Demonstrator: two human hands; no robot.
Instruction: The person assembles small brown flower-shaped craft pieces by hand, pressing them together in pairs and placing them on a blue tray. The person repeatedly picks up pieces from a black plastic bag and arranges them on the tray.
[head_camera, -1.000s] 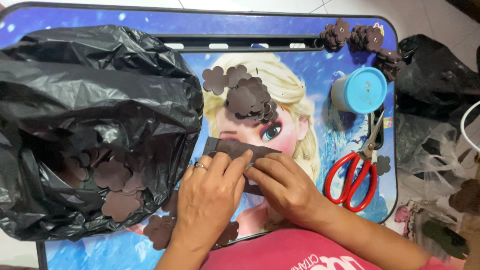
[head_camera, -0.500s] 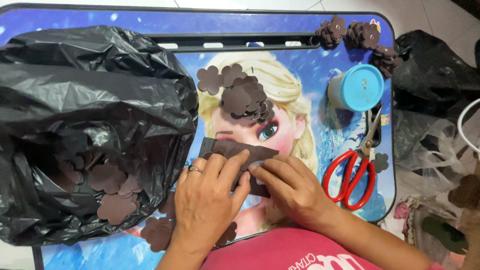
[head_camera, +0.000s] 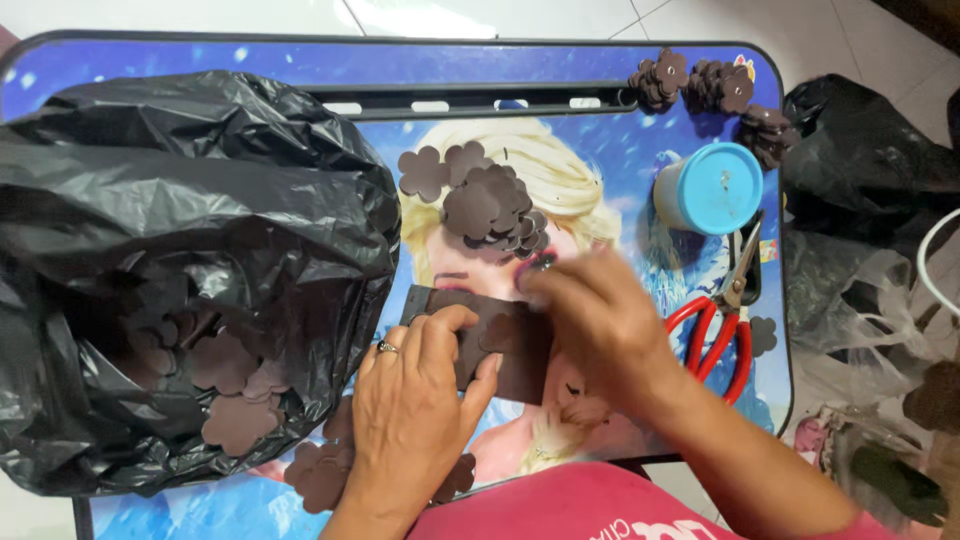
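From the head camera, a dark brown foam strip (head_camera: 500, 345) lay flat near the middle of the small blue picture-printed table (head_camera: 600, 70), just in front of the person. The left hand (head_camera: 415, 405) rested on the strip's near left part, fingers bent and thumb pressing its edge, pinning it down rather than lifting it; a ring showed on one finger. The right hand (head_camera: 600, 320) lay over the strip's right end, blurred, fingertips at the upper edge; whether it pinched the strip or only pressed on it could not be told. So the strip sat between and partly under both hands.

Just beyond the hands lay a loose pile of brown flower-shaped cutouts (head_camera: 490, 205). A large black plastic bag (head_camera: 190, 180) filled the table's left side, its mouth open toward the person with more flower cutouts inside. To the right of the right hand lay red-handled scissors (head_camera: 722, 325), and beyond them a blue round lid (head_camera: 712, 188). Small stacks of brown flowers (head_camera: 700, 85) sat at the far right corner.
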